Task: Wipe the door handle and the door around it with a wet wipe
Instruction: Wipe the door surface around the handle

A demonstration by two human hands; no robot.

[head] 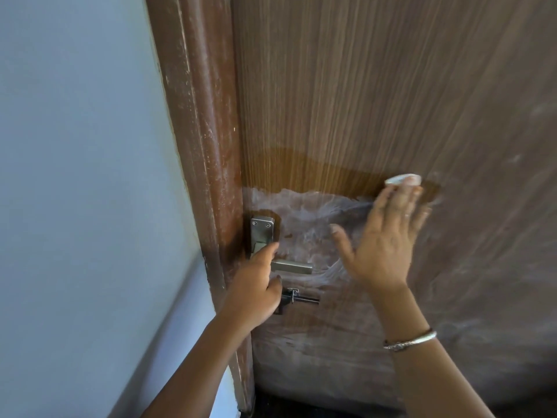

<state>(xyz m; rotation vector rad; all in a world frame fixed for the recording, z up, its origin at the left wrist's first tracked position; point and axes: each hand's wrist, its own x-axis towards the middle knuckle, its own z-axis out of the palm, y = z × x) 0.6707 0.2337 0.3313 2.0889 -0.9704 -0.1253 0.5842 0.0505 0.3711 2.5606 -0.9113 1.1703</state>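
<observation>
On brown wood-grain door (361, 86), my flat right hand (388, 239) presses white wet wipe (402, 179); my left hand (256, 285) grips steel lever handle (294, 267); next, probably sweep lower.

Colours as I read them from the head view. Door (361, 86): dull grey-brown with fine vertical wood-grain lines, hazed by a pale dusty film. Wet band (316, 173) across it: deeper amber-brown, with sharper grain. Below the band I see milky white smears (301, 212) in swirling, feathered arcs. Door handle (292, 266) and its backplate (262, 230): brushed silver-grey. Bolt (301, 298) beneath: black. Door frame (199, 116): reddish brown, flecked with white scuffs. Wall (75, 146): plain pale blue-grey. Wet wipe (402, 179): white. Bracelet (410, 340): silver, with a patterned stretch I cannot resolve.
</observation>
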